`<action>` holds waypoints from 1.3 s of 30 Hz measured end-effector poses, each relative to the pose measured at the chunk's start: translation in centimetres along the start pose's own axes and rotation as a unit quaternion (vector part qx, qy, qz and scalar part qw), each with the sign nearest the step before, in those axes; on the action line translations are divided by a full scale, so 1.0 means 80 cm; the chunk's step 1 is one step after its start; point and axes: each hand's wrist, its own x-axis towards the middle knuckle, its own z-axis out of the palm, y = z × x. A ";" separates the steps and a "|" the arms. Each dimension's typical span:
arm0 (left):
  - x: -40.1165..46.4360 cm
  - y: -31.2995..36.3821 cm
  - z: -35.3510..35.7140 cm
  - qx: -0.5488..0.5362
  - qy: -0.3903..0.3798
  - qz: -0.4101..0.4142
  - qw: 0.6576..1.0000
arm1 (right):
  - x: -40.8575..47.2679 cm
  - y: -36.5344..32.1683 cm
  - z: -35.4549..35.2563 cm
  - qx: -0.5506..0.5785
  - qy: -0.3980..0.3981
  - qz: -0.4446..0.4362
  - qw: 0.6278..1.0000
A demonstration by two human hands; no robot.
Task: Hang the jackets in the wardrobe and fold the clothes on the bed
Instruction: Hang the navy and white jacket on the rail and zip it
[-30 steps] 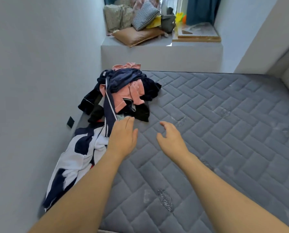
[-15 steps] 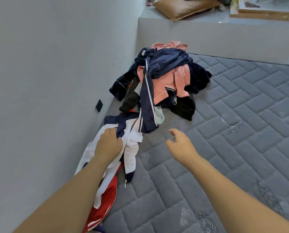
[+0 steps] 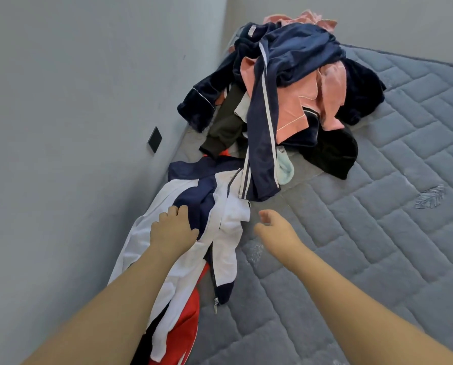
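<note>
Head view: white-and-navy jacket (image 3: pixel 228 222) under left grip (image 3: pixel 171 230).

No text, label, brand or number can be read on anything here.

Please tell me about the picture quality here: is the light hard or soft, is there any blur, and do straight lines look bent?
Head view: the light is soft and even, with only faint shadows under the clothes pile and no glare. The jacket and the left hand look fairly sharp; the right hand is slightly soft. The wide-angle lens tilts the wall and stretches the forearms at the bottom edge.
</note>
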 end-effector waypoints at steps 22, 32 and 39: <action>0.004 0.044 0.068 -0.381 -0.015 0.078 0.921 | 0.123 0.014 0.066 0.131 0.022 0.152 0.979; -0.019 -0.056 0.030 -0.535 0.007 -0.202 0.821 | 0.126 0.034 0.089 0.221 -0.008 0.154 0.963; -0.010 -0.041 0.043 -0.288 0.023 -0.025 0.957 | 0.098 0.025 0.035 0.345 0.019 0.068 0.936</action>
